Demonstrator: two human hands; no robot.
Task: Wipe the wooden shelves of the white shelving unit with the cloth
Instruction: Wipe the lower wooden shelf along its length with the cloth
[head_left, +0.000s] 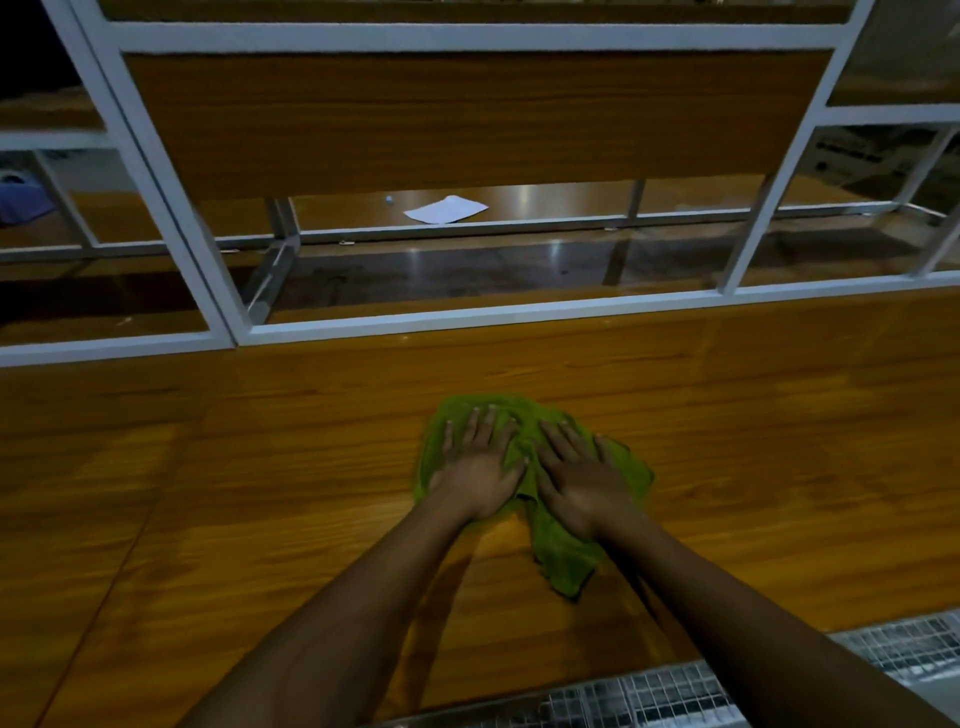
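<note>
cloth: crumpled green cloth lies flat on the wide orange-brown wooden shelf, about mid-width, well short of the white metal frame rail at the back. One tail of it trails toward the person, under the right wrist.
left hand: left hand is palm down on the cloth's left half with fingers straight and spread. Grip is slack, nothing curled round the fabric.
right hand: right hand is the same on the right half, thumb just beside the left thumb. Grip is flat too.
why: my read is that two flat palms spread the load and pin the cloth, so it drags across the wood instead of bunching.
step: wiping this shelf, judging by the pose. Plenty of board on both sides has no cloth near it.
other shelves: upper wooden shelf sits above and behind. A lower one further back carries a white sheet of paper, which would need lifting before that board is wiped.
risk: the loose tail could fold under on a push away.
front edge: silver wire mesh below the board, apart from the cloth.
</note>
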